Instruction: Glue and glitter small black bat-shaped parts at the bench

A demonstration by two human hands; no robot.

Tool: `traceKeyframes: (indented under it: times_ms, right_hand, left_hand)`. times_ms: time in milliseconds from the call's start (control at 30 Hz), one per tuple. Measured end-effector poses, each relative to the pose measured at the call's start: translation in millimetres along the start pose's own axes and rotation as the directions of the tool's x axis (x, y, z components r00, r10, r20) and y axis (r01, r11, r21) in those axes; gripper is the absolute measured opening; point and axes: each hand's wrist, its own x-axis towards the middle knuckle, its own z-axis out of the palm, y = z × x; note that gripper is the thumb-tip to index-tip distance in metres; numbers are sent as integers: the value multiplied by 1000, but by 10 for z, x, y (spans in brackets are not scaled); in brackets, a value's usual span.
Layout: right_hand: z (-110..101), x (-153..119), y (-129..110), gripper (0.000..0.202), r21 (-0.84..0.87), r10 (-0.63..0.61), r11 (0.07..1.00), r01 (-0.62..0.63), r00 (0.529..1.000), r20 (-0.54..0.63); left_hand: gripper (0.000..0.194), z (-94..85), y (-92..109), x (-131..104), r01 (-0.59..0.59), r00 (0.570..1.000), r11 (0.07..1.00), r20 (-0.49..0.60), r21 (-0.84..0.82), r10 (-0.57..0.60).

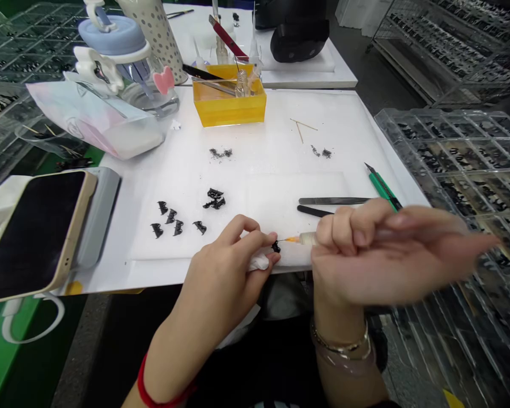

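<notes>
My left hand [233, 263] is closed in a pinch on a small black piece [276, 246], with a wad of white tissue [259, 261] tucked between the fingers. My right hand [357, 249] is wrapped round a clear needle-tipped syringe [308, 238] with an orange hub; its thin needle reaches to the black piece, though I cannot tell whether they touch. Most of the syringe is hidden by the fingers. Left of my hands, several black bat-shaped pieces [178, 228] lie apart on the white board [272, 170], near a small pile of similar pieces [215, 198].
Tweezers [335, 201] and a green craft knife [382, 187] lie beside my right hand. A yellow box [229, 107] of tools stands at the back. A phone [34, 226], a pouch [97, 119] and a blue-lidded cup [114, 37] crowd the left; compartment trays [459, 153] line the right.
</notes>
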Motion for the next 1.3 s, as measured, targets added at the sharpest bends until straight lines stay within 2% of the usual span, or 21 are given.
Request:
traceKeyframes:
  times_ms: [67, 133, 200, 233, 300, 367, 467, 600, 1300]
  right_hand:
    - [62, -159, -130, 37, -193, 55, 981, -26, 988, 147]
    - [94, -257, -226, 33, -241, 41, 971, 3, 984, 175]
    - [74, -235, -253, 33, -113, -97, 987, 111, 988, 118]
    - [48, -181, -239, 36, -40, -124, 991, 127, 990, 73]
    - [-10, -23, -173, 49, 65, -46, 997, 52, 995, -87]
    - [-53, 130, -81, 56, 123, 91, 990, -66, 973, -212]
    - [-66, 241, 40, 50, 157, 198, 975, -159, 941, -276]
    - [-52, 218, 109, 44, 161, 237, 967, -199, 932, -274]
    - [-55, 200, 155, 45, 116, 229, 971, -207, 945, -235]
  left_hand:
    - [20, -7, 16, 3, 10, 1000, 1000, -1, -10, -10]
    - [20, -9, 24, 2, 18, 1000, 1000, 2, -24, -18]
    - [20, -3, 23, -4, 18, 1000, 999, -4, -35, -18]
    - [19, 2, 19, -9, 15, 1000, 999, -11, -40, -15]
    - [19, 14, 11, -18, 4, 1000, 999, -23, -49, -5]
    - [19, 21, 2, -23, -3, 1000, 999, -23, -50, 2]
    - [19, 23, -12, -20, -9, 1000, 999, -27, -48, 7]
    - [19, 24, -29, -14, -24, 999, 998, -39, -61, 22]
    - [18, 19, -28, -8, -33, 999, 997, -36, -70, 30]
